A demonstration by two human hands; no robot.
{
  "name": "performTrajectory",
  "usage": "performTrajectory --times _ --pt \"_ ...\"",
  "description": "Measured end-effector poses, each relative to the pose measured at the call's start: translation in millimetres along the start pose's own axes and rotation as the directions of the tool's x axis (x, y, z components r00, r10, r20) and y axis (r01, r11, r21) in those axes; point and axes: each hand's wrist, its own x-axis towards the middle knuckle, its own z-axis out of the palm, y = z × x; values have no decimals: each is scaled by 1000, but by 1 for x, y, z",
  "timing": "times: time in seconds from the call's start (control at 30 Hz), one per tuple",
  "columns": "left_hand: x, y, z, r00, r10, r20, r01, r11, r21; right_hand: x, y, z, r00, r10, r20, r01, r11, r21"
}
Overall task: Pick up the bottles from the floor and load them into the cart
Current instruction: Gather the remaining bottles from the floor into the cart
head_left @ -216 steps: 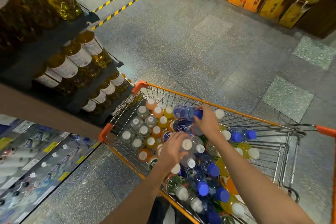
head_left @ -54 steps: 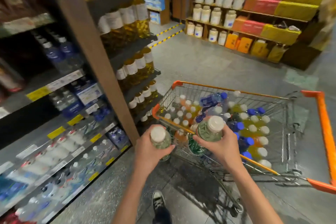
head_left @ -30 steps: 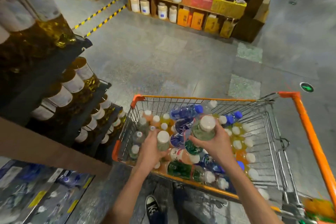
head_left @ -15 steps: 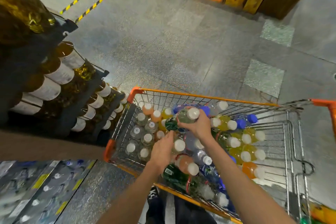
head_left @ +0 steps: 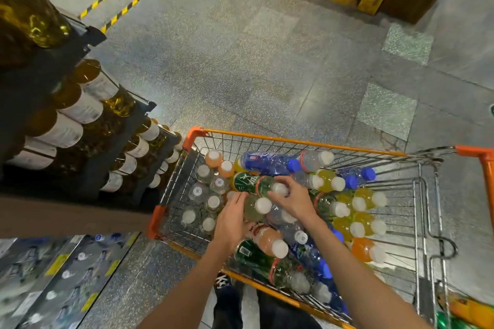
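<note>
Both hands have dropped into the cart (head_left: 299,141) since half a second ago; the green-label bottle (head_left: 263,184) that the right hand (head_left: 292,199) carried high now lies on the heap near the cart's front rim, just behind the blue water bottle (head_left: 267,161).

Right hand: fingers curled over that bottle's white cap end, grip looks closed on it, though it may be mid-release, hard to say from this angle. Left hand (head_left: 231,218): fingers fairly straight, laid against the side of the pale bottle (head_left: 255,208) at the cart's middle, pressing it in rather than wrapping it.

Risks:
- Heap is round, smooth plastic lying crosswise on more round plastic. Let go too soon and the green-label bottle could roll toward the cart's left side, onto the upright clear bottles (head_left: 205,195).
- Lying stack near the cart's near rim sits high; the green bottle by the near rim (head_left: 254,256) and the peach drink (head_left: 270,240) look like they could slide over the orange edge if nudged.
- Wire mesh walls are open grid; a cap could catch in them.

Materials: thin clear PET with glossy film labels, hard ribbed caps in white and blue, yellow and orange liquid showing through. Cart is steel wire with orange plastic trim. Floor (head_left: 240,61) is speckled grey stone tile, hard if anything drops.
</note>
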Motion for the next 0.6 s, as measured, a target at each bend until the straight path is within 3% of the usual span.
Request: performTrajectory --times 0.23,0.43,0.6 --pt "-20 -9 5 974 168 152 -201 952 231 -3 2 -3 1000 -1 30 3 997 -73" --pt "-16 0 -3 964 227 135 -249 951 182 -11 7 -1 998 -2 58 4 1000 -31" --pt "-16 0 -3 954 247 170 -285 923 259 -13 7 -2 998 -3 55 4 1000 -26"
